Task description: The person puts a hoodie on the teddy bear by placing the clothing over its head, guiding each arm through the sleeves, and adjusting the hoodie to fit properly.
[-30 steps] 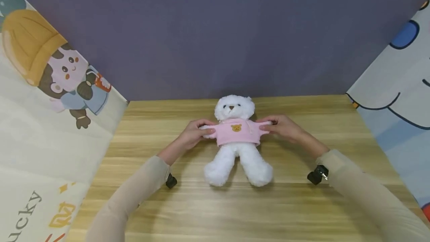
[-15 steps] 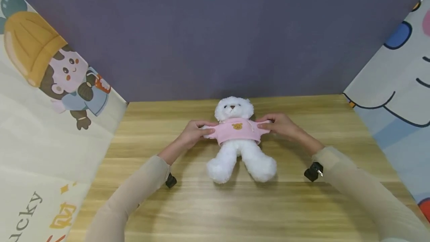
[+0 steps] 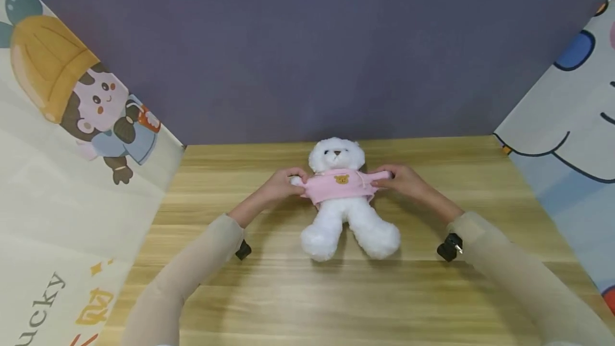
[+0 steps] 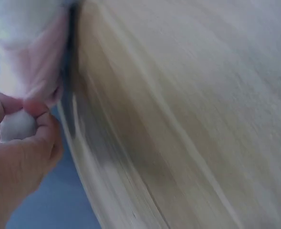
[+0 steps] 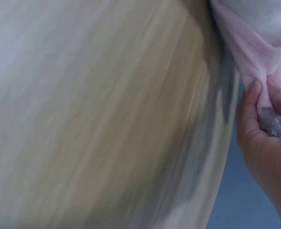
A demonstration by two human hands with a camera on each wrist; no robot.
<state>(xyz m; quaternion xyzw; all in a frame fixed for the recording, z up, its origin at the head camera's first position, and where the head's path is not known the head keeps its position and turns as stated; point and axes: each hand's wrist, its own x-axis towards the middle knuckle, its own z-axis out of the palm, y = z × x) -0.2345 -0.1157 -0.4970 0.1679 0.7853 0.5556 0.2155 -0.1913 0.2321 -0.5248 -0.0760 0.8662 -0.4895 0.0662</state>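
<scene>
A white plush teddy bear (image 3: 349, 223) lies face up on the wooden table, head toward the back. It wears a pink sweater (image 3: 331, 190) with a small brown bear face on the chest and a thin drawstring. My left hand (image 3: 281, 185) pinches the sleeve at the bear's arm on the left. In the left wrist view, thumb and fingertips meet on the pink cuff (image 4: 33, 93), with the white paw (image 4: 18, 126) inside the curl of the hand. On the other side my right hand (image 3: 405, 181) pinches the opposite sleeve (image 5: 260, 71), its paw (image 5: 272, 123) lying between thumb and fingers.
A dark grey-purple wall (image 3: 336, 52) rises at the table's back edge. Cartoon-printed panels stand at the left (image 3: 62, 202) and right (image 3: 552, 122). Wood-grain tabletop (image 3: 307, 298) stretches in front of the bear. Dark wrist cameras hang under both beige sleeves.
The bear's legs have shifted slightly right and back. Its sweater is stretched wider between my hands, and the left fingers have changed their hold on the sleeve.
</scene>
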